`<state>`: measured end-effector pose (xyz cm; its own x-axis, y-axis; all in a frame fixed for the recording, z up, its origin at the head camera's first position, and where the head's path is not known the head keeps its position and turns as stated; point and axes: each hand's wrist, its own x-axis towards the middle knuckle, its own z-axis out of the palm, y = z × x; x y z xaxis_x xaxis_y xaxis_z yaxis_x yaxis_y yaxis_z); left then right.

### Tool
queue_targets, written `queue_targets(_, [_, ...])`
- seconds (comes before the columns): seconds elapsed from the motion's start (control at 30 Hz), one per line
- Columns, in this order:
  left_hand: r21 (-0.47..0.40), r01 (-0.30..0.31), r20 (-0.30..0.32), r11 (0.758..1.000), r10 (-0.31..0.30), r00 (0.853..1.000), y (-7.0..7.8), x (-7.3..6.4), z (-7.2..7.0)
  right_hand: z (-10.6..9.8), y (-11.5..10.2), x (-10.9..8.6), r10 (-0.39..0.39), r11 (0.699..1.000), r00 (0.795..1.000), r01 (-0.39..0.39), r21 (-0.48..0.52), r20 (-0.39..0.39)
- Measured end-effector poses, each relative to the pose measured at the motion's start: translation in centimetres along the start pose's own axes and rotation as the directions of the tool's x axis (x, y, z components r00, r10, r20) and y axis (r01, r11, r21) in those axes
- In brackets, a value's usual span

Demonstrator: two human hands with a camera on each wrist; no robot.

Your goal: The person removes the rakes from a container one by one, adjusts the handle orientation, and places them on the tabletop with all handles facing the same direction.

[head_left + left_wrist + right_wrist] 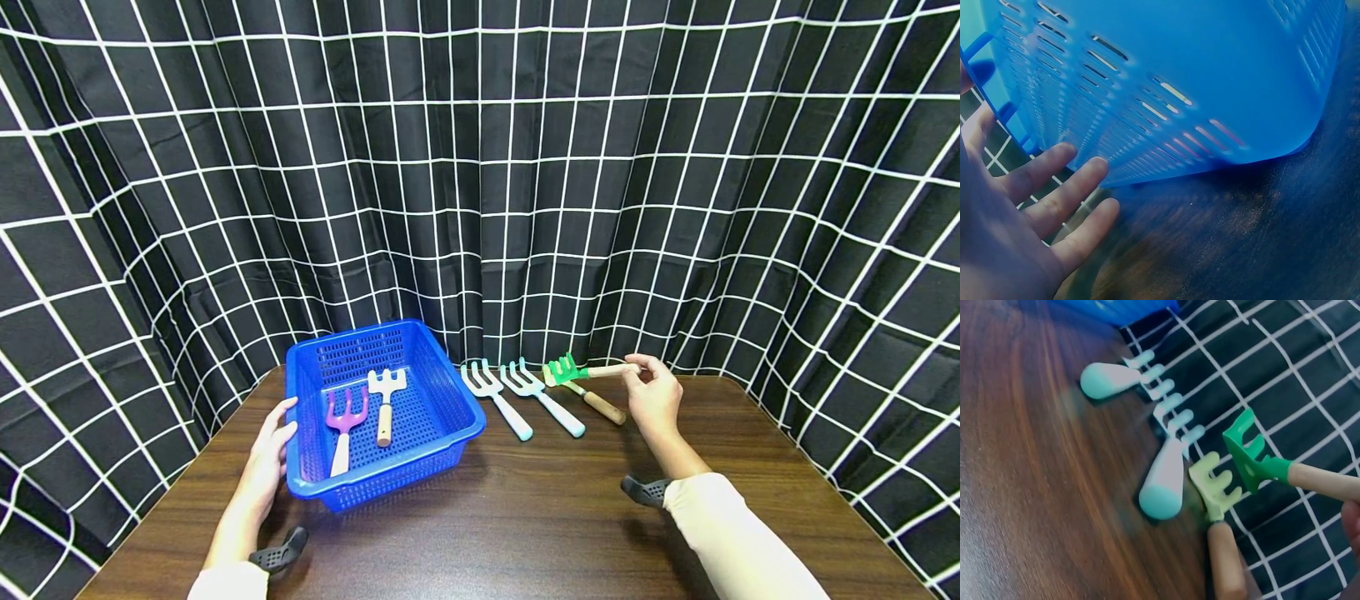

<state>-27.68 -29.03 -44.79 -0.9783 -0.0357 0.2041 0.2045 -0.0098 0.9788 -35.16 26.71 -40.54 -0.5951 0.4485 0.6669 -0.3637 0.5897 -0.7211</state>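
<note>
My right hand (654, 395) pinches the pale wooden handle end of a small green hand rake (568, 367), held above the table with its tines to the left. Below it lies a yellow-green hand rake (1214, 487) with a brown wooden handle. Two pale blue garden forks (483, 382) with white handles lie side by side, left of these. My left hand (264, 458) is at the left side of a blue plastic basket (442, 450), fingers extended against its wall and rim. Inside the basket are a purple-pink fork (347, 421) and a cream rake (386, 396) with a wooden handle.
A dark brown wooden table (540, 517) bears everything. Behind it and at both sides hangs a black curtain (495, 183) with a white grid. Each wrist wears a black band (279, 552).
</note>
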Motion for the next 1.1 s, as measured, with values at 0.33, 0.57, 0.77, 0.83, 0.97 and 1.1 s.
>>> queue_targets(0.33, [-0.014, -0.017, 0.006, 1.0, 0.017, 1.0, -0.1, 0.1, 0.0, -0.8, 2.1, 0.6, 0.079, 0.995, 0.996, -0.082, -0.056, -0.042])
queue_targets(0.57, [-0.007, -0.009, -0.004, 1.0, 0.009, 1.0, 0.1, 0.0, 0.1, -1.1, 3.2, 0.8, 0.144, 0.987, 0.989, -0.146, -0.068, -0.035])
queue_targets(0.77, [-0.002, 0.002, -0.009, 1.0, -0.002, 1.0, 0.0, 0.0, 0.1, -1.2, 4.0, 0.7, 0.172, 0.981, 0.984, -0.175, -0.081, -0.034])
queue_targets(0.83, [0.002, 0.007, -0.013, 1.0, -0.007, 1.0, 0.0, 0.0, 0.2, -1.2, 4.3, 0.6, 0.19, 0.978, 0.981, -0.192, -0.085, -0.031])
queue_targets(0.97, [0.011, 0.015, -0.019, 1.0, -0.014, 1.0, 0.1, 0.0, 0.2, -1.1, 4.9, 0.5, 0.212, 0.973, 0.977, -0.213, -0.095, -0.016])
queue_targets(1.1, [0.015, 0.019, -0.021, 1.0, -0.018, 1.0, 0.2, 0.0, 0.2, -1.2, 5.2, 0.4, 0.214, 0.967, 0.977, -0.212, -0.143, -0.003])
